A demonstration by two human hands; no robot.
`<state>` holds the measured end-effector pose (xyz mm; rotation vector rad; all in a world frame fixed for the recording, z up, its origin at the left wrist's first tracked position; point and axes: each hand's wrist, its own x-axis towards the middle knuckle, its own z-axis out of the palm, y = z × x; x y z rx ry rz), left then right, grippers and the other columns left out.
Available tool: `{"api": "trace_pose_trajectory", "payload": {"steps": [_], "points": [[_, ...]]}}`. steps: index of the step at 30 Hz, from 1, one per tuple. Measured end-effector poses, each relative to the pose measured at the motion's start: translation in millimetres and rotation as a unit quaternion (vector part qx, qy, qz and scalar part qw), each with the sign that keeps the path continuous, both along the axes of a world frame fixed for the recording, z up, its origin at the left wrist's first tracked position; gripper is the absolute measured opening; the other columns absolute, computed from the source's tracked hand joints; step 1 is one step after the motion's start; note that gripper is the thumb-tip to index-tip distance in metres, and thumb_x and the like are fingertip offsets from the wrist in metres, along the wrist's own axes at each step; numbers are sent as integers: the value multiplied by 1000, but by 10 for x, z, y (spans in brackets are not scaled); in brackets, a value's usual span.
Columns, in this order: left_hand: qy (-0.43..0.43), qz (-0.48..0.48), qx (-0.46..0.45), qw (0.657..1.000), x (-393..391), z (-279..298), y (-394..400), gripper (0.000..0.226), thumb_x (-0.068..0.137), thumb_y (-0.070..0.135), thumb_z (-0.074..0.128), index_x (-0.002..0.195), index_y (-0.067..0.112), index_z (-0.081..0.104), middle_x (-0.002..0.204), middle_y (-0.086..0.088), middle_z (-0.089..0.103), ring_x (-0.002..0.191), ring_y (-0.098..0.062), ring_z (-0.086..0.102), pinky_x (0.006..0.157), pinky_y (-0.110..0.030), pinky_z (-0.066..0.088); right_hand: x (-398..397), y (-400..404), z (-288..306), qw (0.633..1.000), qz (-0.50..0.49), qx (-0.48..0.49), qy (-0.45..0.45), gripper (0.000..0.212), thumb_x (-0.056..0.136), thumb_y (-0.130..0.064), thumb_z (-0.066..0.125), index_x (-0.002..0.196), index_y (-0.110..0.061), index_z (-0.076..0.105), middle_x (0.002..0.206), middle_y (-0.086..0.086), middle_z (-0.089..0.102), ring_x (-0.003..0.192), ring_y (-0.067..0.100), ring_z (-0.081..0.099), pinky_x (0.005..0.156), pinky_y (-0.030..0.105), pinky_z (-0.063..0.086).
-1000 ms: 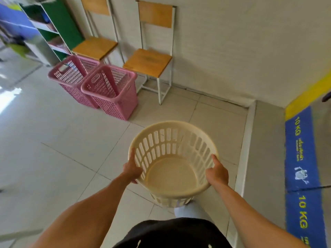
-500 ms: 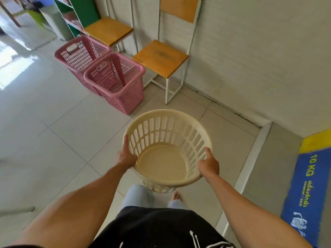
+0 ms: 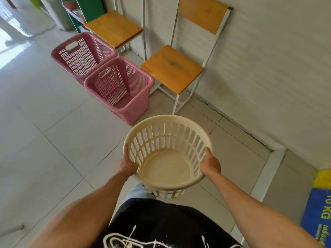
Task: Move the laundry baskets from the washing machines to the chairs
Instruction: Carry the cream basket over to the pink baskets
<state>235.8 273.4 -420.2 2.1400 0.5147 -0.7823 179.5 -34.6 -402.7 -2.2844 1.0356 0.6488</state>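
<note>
I carry an empty round cream laundry basket (image 3: 167,138) at waist height, rim tilted toward me. My left hand (image 3: 127,163) grips its left rim and my right hand (image 3: 210,163) grips its right rim. Ahead, two wooden-seated chairs stand against the wall: the nearer chair (image 3: 172,68) and the farther chair (image 3: 113,27). Two empty pink rectangular baskets sit on the floor in front of them, the near pink basket (image 3: 143,81) and the far pink basket (image 3: 59,54) touching each other.
A green shelf unit (image 3: 89,8) stands beyond the far chair. A raised grey plinth (image 3: 290,185) with a blue 10 KG washing machine front (image 3: 318,217) runs along the right. White tiled floor (image 3: 44,140) spreads to the left.
I have walked closer to the chairs; the chairs and pink baskets now loom larger and nearer. The cream basket stays in both hands, and the washing machine front has slid to the right edge.
</note>
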Motion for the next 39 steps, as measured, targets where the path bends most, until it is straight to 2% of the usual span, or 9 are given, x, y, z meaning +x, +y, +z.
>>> {"api": "trace_pose_trajectory", "payload": {"steps": [6, 9, 14, 18, 25, 30, 33, 35, 39], "points": [[51, 0, 35, 998, 762, -38, 117, 102, 87, 13, 61, 150, 46, -12, 118, -17, 54, 96, -35, 61, 77, -51, 59, 887, 33, -55, 999, 23, 12, 17, 72, 95, -15, 39, 159, -40, 16, 133, 14, 55, 111, 34, 61, 94, 44, 54], [56, 10, 36, 998, 1016, -49, 3, 106, 86, 12, 63, 147, 49, -15, 117, -16, 54, 96, -36, 62, 76, -52, 60, 1207, -44, -107, 999, 23, 17, 19, 72, 96, -12, 39, 158, -41, 16, 132, 13, 57, 104, 32, 64, 89, 45, 57], [79, 29, 33, 996, 1395, -224, -246, 110, 83, 8, 65, 148, 49, -14, 118, -14, 53, 95, -34, 61, 75, -52, 59, 1656, -307, -294, 998, 24, 32, 40, 76, 93, -10, 42, 157, -42, 19, 143, 10, 53, 111, 33, 62, 92, 47, 56], [84, 58, 69, 992, 1592, -478, -432, 109, 83, 8, 62, 146, 51, -15, 105, -15, 57, 85, -34, 65, 65, -46, 61, 2033, -492, -691, 996, 28, 67, 60, 78, 91, -6, 41, 155, -46, 23, 148, 6, 50, 108, 29, 62, 89, 44, 58], [119, 90, 98, 984, 1980, -1478, -564, 109, 85, 19, 68, 144, 53, -17, 99, -7, 51, 83, -31, 64, 65, -49, 62, 2629, -650, -1826, 989, 28, 118, 80, 79, 85, -8, 40, 151, -50, 29, 154, 0, 45, 122, 27, 57, 98, 40, 54], [122, 99, 80, 984, 2273, -2245, -632, 109, 82, 17, 70, 146, 54, -11, 109, -4, 46, 87, -32, 60, 65, -52, 61, 2883, -796, -2565, 985, 47, 136, 94, 78, 87, -11, 43, 152, -51, 27, 158, -6, 39, 125, 23, 55, 91, 30, 49], [93, 96, 84, 987, 2332, -2669, -664, 104, 83, 20, 65, 146, 56, -11, 119, -5, 50, 91, -29, 57, 72, -48, 60, 2947, -808, -2952, 992, 39, 108, 61, 74, 94, -11, 42, 152, -53, 24, 158, -4, 40, 116, 28, 62, 94, 41, 55], [62, 108, 81, 989, 2318, -2922, -670, 104, 81, 14, 62, 147, 55, -8, 124, -4, 52, 92, -28, 56, 74, -45, 59, 2948, -754, -3166, 996, 53, 66, 31, 69, 101, -13, 39, 153, -53, 18, 149, 4, 46, 114, 29, 59, 97, 45, 52], [12, 132, 83, 988, 2315, -3347, -627, 104, 83, 11, 62, 144, 60, -6, 125, 5, 51, 88, -23, 56, 72, -41, 57, 2913, -623, -3548, 997, 77, 11, -16, 64, 106, -21, 36, 155, -51, 7, 128, 10, 49, 84, 19, 50, 73, 34, 44]]}}
